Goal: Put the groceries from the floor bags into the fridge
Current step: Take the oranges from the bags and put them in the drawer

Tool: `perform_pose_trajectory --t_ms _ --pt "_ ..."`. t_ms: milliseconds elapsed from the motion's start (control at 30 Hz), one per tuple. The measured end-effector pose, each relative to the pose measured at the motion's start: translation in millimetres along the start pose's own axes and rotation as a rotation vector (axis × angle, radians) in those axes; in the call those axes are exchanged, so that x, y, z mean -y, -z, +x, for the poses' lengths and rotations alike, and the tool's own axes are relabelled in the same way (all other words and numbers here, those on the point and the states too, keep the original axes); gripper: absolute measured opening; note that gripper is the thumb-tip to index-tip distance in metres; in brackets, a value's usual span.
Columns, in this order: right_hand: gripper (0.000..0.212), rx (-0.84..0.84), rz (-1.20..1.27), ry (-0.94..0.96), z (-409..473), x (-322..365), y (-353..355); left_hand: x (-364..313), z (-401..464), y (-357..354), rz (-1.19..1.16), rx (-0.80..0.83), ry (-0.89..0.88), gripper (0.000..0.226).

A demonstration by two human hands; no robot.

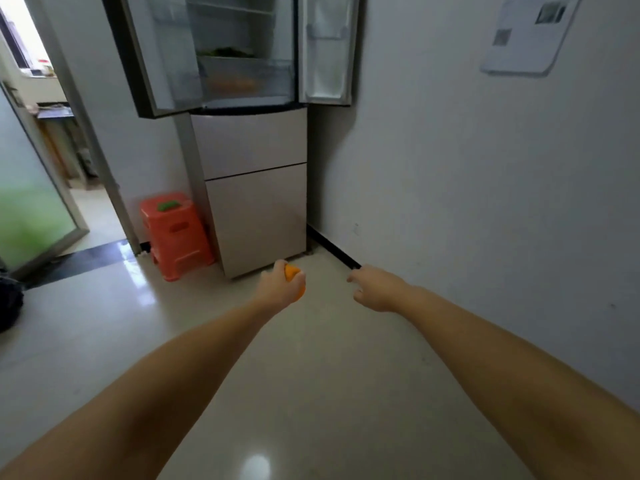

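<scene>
My left hand [280, 285] is stretched forward and low, closed around an orange [293, 272], with only part of the fruit showing past the fingers. To its right, my right hand [375, 289] holds nothing; its fingers are loosely curled and apart. Ahead stands the fridge [256, 174] with both upper doors swung open. Green leafy produce [227, 53] lies on a lower shelf, and orange items show blurred through the clear drawer [242, 81] below it. The two lower drawers are closed. No floor bags are in view.
An orange plastic stool [176, 233] with a green item on top stands left of the fridge. A white wall [485, 168] runs along the right. A doorway with a frosted glass door [31, 209] opens at left. A dark object [10, 299] lies at the left edge.
</scene>
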State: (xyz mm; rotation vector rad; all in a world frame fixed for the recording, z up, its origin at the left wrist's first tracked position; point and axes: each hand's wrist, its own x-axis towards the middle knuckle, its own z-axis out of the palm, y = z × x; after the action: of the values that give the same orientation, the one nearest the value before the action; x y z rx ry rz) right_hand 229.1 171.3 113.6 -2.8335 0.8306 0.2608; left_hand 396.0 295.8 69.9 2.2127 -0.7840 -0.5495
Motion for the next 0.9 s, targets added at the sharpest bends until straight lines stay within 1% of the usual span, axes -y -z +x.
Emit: perform_pose_trajectory --t_ms 100,200,267,433,600,700,767,900 --pt "0.045 -0.048 0.004 0.027 64 -18 30 -20 76 -3 -0.021 -0.007 0.006 0.056" --pt "0.043 -0.056 -0.021 0.016 128 -46 74 -55 155 5 -0.030 -0.013 0.012 0.058" --pt "0.043 -0.089 -0.040 0.005 170 -67 112 -82 205 21 -0.024 -0.032 -0.027 0.059" --pt "0.044 -0.206 0.027 -0.021 271 -103 184 -143 314 67 0.013 -0.095 -0.125 0.057" --pt "0.044 -0.243 0.035 0.043 391 -116 235 -186 415 104 0.056 -0.160 -0.198 0.054" --pt "0.045 -0.290 0.015 0.114 473 -124 265 -206 489 123 0.087 -0.261 -0.228 0.054" --pt "0.046 -0.315 0.009 0.161 526 -129 284 -219 534 137 0.093 -0.311 -0.232 0.054" --pt "0.046 -0.305 -0.005 0.242 646 -137 336 -235 628 169 0.104 -0.385 -0.186 0.048"
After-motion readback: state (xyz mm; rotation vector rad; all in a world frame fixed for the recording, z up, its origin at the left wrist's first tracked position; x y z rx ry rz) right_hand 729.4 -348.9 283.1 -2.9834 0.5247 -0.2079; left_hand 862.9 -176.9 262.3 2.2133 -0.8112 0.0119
